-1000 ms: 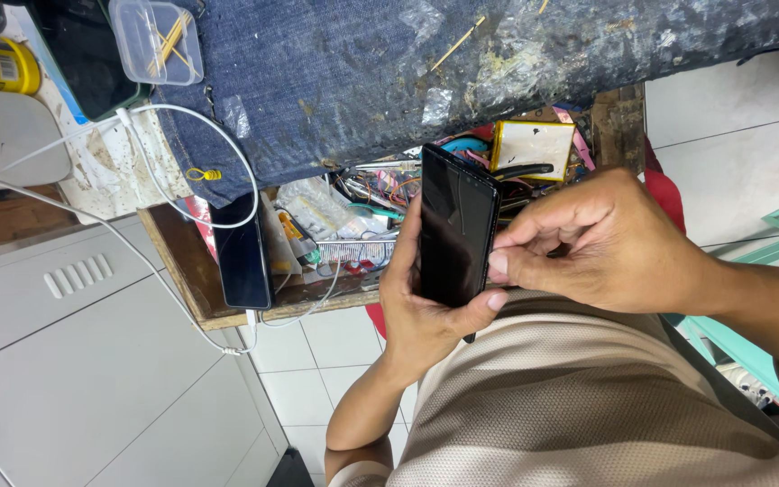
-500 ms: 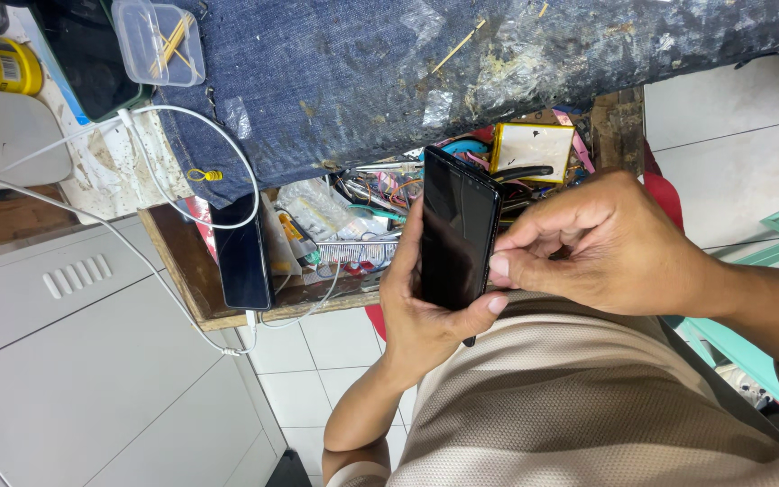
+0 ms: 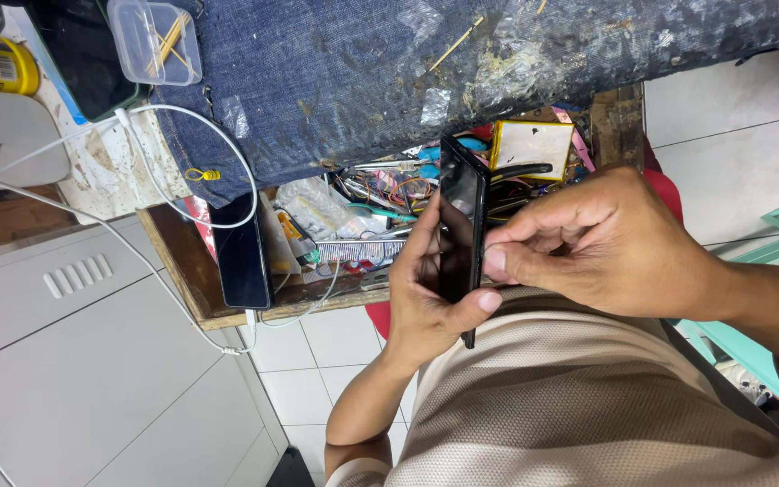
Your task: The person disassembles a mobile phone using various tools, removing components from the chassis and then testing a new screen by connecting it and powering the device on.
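A black smartphone (image 3: 460,225) is held on edge above an open drawer (image 3: 193,271) crammed with tools, below the worktop (image 3: 335,81). The left hand (image 3: 426,289) cradles it, fingers wrapped around its sides, while the right hand (image 3: 601,243) pinches at its edge. Held this loosely over the clutter, the phone could slip and fall among the tools.

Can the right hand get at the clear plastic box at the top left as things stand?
Probably not at once: the right hand is pinching the black phone that the left hand holds, and the clear plastic box lies far across the denim-covered bench.

Black phone (image 3: 460,221), upright, edge-on
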